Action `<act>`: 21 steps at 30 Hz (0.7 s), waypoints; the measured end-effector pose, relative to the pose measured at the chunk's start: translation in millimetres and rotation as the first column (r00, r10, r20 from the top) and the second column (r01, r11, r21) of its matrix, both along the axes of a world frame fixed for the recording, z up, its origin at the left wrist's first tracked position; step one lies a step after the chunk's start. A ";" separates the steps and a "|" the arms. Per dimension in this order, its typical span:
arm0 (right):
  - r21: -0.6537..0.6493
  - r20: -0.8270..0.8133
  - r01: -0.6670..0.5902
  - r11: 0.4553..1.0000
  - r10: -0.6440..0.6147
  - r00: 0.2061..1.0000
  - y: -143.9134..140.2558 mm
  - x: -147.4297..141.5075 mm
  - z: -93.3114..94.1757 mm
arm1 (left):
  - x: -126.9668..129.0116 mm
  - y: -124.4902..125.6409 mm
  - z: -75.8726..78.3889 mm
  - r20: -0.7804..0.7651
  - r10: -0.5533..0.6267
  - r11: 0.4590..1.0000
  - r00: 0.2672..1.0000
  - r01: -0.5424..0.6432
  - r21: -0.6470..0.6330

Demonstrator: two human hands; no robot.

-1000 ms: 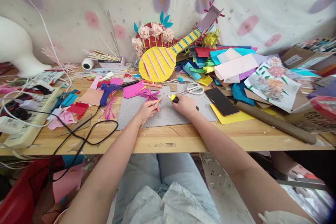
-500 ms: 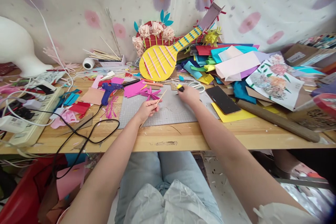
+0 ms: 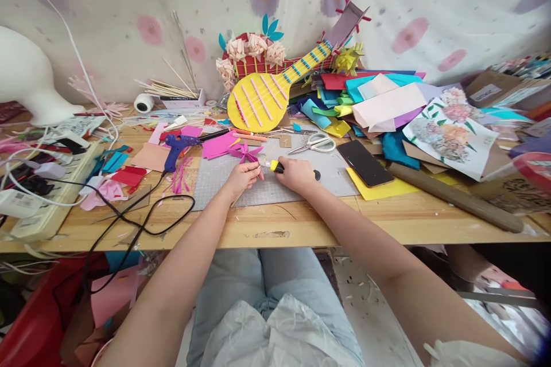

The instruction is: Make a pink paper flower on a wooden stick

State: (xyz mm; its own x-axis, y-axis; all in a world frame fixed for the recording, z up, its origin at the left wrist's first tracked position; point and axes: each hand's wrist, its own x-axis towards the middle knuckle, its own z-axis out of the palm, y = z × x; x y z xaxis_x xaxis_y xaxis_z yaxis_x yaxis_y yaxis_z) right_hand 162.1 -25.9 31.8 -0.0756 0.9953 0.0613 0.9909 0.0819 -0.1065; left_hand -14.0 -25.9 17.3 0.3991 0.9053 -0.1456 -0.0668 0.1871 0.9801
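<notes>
Pinched in the fingers of my left hand (image 3: 246, 178) is a thin wooden skewer, mostly hidden by the hand. My right hand (image 3: 297, 175) is closed around a yellow-and-black hand tool (image 3: 274, 166); its pale metal tip points left and is close to the left fingertips. Whether the tip touches the skewer I cannot tell. A magenta paper flower (image 3: 245, 152) lies just behind my left hand. Beneath both hands is a grey cutting mat (image 3: 215, 183). Scissors (image 3: 321, 142) rest on the mat behind my right hand.
A blue glue gun (image 3: 174, 152) with a looping black cord lies left of the mat. A phone (image 3: 365, 163) on yellow paper and a wooden rolling pin (image 3: 456, 198) lie right. Behind stand a yellow paper lute (image 3: 258, 106) and piled coloured paper (image 3: 387, 106). A power strip (image 3: 64, 195) is far left.
My right hand has moved left and nearer me with the yellow-and-black tool, whose tip is now by my left fingers. The scissors are uncovered. My left hand has hardly moved.
</notes>
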 end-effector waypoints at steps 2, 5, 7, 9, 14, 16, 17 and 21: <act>0.003 -0.028 0.159 0.987 -0.159 0.987 13.6 17.9 4.2 | -1.0 -0.8 1.5 0.001 -0.007 1.000 1.000 0.007 -0.021; 0.003 -0.036 0.317 0.948 -0.317 0.948 24.3 40.9 8.2 | -0.9 -0.4 3.8 0.001 0.002 0.999 1.000 -0.001 -0.055; 0.022 -0.024 0.300 0.954 -0.299 0.954 20.1 42.4 7.3 | 0.0 0.9 4.1 -0.003 0.007 0.998 1.000 -0.007 -0.062; 0.037 -0.011 0.202 0.979 -0.202 0.979 9.0 31.4 4.1 | 0.9 2.0 3.4 0.003 0.002 0.999 1.000 -0.002 -0.051; 0.003 0.012 -0.051 0.999 0.051 0.999 -12.8 -6.9 -0.9 | 1.7 1.3 2.0 -0.017 -0.004 1.000 1.000 0.004 0.011; -0.003 0.008 -0.044 0.999 0.044 0.999 -8.1 -6.4 1.0 | 1.4 0.3 2.0 -0.032 -0.003 1.000 0.999 0.004 0.025; -0.003 0.000 0.000 1.000 0.000 1.000 -2.8 -1.2 2.6 | 1.2 -0.2 2.0 -0.035 -0.004 1.000 0.999 0.004 0.025; -0.012 -0.034 0.300 0.954 -0.300 0.953 20.8 35.0 9.6 | 0.8 -0.9 2.0 -0.046 -0.016 1.000 0.999 0.017 0.011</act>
